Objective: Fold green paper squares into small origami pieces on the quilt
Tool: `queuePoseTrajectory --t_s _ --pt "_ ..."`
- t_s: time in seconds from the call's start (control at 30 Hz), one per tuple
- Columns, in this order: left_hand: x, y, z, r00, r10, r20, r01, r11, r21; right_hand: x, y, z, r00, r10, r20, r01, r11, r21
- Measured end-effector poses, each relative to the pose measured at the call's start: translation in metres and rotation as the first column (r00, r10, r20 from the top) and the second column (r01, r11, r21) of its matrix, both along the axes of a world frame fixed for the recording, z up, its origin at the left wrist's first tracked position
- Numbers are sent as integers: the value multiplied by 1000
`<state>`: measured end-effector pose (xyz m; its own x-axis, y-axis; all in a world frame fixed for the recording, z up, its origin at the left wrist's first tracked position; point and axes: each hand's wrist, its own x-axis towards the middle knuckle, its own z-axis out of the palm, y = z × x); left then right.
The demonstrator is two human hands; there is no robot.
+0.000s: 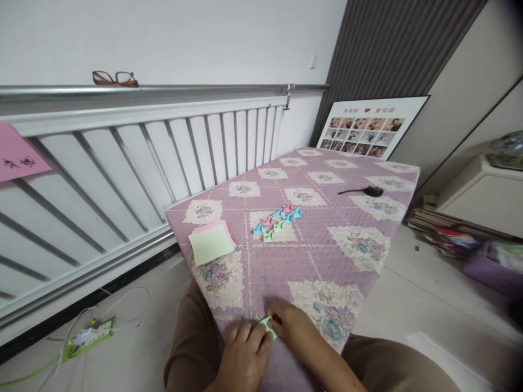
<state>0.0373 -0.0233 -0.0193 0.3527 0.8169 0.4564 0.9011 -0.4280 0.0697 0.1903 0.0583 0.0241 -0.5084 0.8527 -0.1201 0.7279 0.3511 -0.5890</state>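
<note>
A small folded light green paper (pixel 268 326) lies at the near end of the cloth-covered table. My left hand (pixel 245 354) rests on its left side, fingers together and pressing on it. At its right edge, my right hand (pixel 292 329) pinches the paper with bent fingers. Farther up the table stand several small folded paper pieces in blue, pink and green (pixel 278 225). To their left lies a stack of square paper sheets (pixel 211 243), pale green on top with pink beneath.
The table (pixel 273 272) has a purple floral cloth. A black object with a strap (pixel 373 191) lies on its right. A radiator (pixel 204 147) borders the left side, with glasses (pixel 115 79) above. A photo board (pixel 368 129) leans behind. A power strip (pixel 89 340) lies on the floor.
</note>
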Motion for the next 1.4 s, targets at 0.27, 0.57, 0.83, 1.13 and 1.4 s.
queuePoseTrajectory --t_s 0.27,0.57,0.83,1.13,1.4 --pt "0 -2 -5 999 19 37 -21 998 60 -4 0 3 999 8 34 -8 1000 18" --pt "-6 1 5 972 76 223 24 910 -414 -8 -7 -17 989 95 110 -123 952 280" --pt "-5 26 34 934 287 212 -103 787 -608 -6 -14 -37 984 137 112 -176 839 516" --pt "-7 43 43 989 124 77 -46 768 -639 5 -17 -18 997 53 -60 -36 967 254" --pt "-10 44 37 988 95 119 1 779 -627 11 -15 -11 997 42 -64 -33 990 140"
